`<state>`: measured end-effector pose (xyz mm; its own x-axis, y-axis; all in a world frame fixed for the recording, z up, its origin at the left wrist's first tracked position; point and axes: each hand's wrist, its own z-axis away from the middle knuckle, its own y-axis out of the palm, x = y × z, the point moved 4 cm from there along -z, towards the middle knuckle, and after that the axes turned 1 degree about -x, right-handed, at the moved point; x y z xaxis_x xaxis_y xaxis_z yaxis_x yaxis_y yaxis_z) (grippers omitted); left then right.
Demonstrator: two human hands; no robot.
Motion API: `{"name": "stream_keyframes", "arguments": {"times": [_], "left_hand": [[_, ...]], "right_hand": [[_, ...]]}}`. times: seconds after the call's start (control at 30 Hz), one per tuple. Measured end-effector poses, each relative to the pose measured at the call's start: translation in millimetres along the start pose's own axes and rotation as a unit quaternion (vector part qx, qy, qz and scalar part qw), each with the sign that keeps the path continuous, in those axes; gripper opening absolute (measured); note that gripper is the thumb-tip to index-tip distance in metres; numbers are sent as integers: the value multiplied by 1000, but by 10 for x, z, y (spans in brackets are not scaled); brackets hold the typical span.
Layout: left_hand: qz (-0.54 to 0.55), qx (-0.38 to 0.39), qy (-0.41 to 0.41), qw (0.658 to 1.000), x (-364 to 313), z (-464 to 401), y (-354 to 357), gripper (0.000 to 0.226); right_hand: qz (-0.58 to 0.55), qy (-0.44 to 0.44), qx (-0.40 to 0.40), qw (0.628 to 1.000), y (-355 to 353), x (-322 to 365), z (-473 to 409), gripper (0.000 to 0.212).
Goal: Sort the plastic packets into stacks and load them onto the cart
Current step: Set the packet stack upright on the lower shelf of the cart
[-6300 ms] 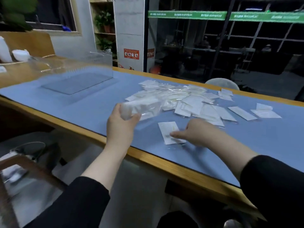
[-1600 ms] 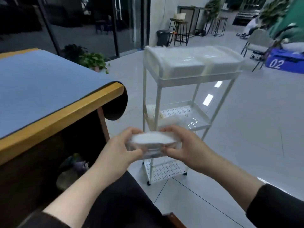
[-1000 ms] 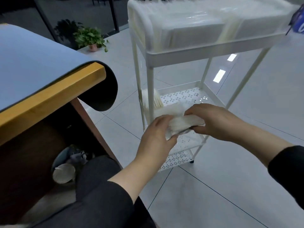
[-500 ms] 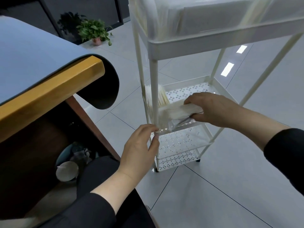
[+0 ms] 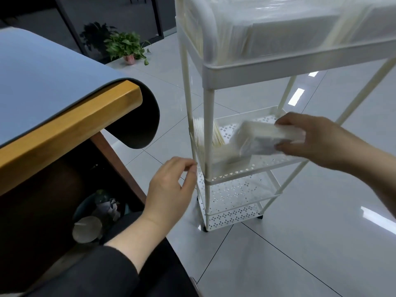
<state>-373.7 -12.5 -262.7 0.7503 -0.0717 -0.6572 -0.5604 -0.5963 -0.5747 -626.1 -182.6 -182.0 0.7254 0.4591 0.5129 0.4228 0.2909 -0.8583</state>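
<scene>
Since half a second earlier, the left hand (image 5: 169, 189) had withdrawn toward 7 o'clock, empty, fingers loosely curled. The right hand (image 5: 317, 140) gripped the packet stack (image 5: 263, 138) over the cart (image 5: 207, 116) middle shelf, at 3 o'clock.

White metal cart (image 5: 209, 129) with shelves perforated in a small diamond pattern. Clear-and-white stack of plastic packets (image 5: 265, 139). Cream-edged upright packets (image 5: 199, 133) on the middle shelf. Blue mat (image 5: 42, 82), black underneath, over a yellow-brown wooden desk (image 5: 70, 129). Green potted plant (image 5: 126, 45) in a pink pot. Black sleeves (image 5: 102, 273). Pale grey floor tiles (image 5: 278, 254) with dark joints.
</scene>
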Motion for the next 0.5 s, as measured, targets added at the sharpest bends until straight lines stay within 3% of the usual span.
{"name": "stream_keyframes", "arguments": {"times": [0.13,0.33,0.5], "left_hand": [[3,51,-78,996,26,-508,-9,18],[53,134,-173,974,48,-1237,254,20],[16,211,-123,970,14,-1513,484,19]], "right_hand": [[-11,72,-78,994,-117,-19,-289,30],[-21,155,-57,986,151,108,-933,34],[48,163,-4,986,291,242,-1305,27]]}}
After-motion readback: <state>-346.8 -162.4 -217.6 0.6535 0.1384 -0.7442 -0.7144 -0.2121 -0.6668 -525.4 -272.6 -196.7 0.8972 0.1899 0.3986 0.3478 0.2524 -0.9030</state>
